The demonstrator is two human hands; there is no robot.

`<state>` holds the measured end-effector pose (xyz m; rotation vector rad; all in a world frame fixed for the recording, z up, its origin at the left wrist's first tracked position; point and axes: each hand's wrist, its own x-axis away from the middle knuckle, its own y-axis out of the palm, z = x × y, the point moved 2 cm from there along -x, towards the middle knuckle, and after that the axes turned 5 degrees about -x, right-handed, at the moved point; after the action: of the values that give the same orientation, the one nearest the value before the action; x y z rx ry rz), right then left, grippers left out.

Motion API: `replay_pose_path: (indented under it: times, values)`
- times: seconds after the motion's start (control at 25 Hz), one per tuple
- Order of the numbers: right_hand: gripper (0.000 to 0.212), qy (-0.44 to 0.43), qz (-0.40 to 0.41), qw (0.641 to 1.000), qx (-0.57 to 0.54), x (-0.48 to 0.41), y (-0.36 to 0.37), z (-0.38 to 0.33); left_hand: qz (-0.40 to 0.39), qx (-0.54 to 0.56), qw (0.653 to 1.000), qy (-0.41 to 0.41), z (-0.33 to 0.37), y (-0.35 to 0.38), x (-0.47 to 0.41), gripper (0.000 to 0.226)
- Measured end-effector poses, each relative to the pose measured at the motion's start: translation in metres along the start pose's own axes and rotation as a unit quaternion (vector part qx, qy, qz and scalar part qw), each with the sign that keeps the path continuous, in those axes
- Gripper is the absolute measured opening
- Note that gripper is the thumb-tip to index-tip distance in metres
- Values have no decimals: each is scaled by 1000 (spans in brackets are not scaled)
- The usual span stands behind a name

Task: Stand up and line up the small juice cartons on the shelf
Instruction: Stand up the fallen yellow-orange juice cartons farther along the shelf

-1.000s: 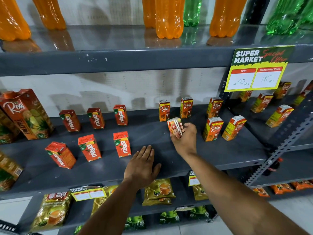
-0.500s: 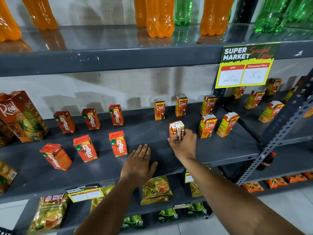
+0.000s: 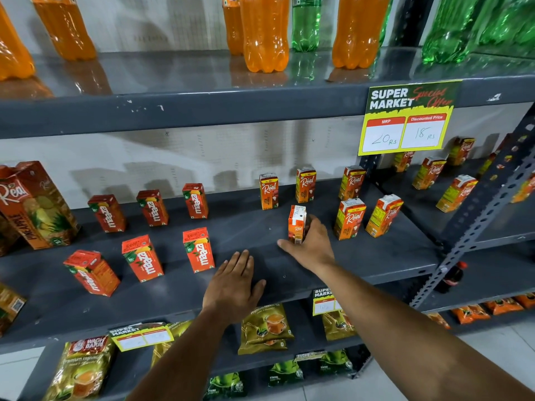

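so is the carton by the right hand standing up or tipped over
Upright: the carton stands on its base on the shelf, top up, with the right hand around it.

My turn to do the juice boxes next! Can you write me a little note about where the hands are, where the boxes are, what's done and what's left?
Right hand: wrapped around a small Real carton, upright on the grey shelf, side face forward.
Left hand: flat on the shelf, holding nothing.
Done: three Real cartons stand along the back, two more in front at right; six Maaza cartons stand in two rows at left.
Left: turn the held carton label-forward, line it up with the front pair, let go. The front-left Maaza carton looks skewed; straighten it.
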<state>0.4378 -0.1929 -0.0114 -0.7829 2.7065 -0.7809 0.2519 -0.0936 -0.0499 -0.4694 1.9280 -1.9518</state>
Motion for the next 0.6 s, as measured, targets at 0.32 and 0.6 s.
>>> replay_pose_path:
  times: [0.32, 0.6]
  values:
    - [50, 20, 26, 999, 21, -4, 0, 0, 1, -3, 1000, -2, -1, 0, 1, 87]
    - [50, 20, -106, 994, -2, -17, -10, 3, 2, 6, 1000, -3, -3, -1, 3, 90]
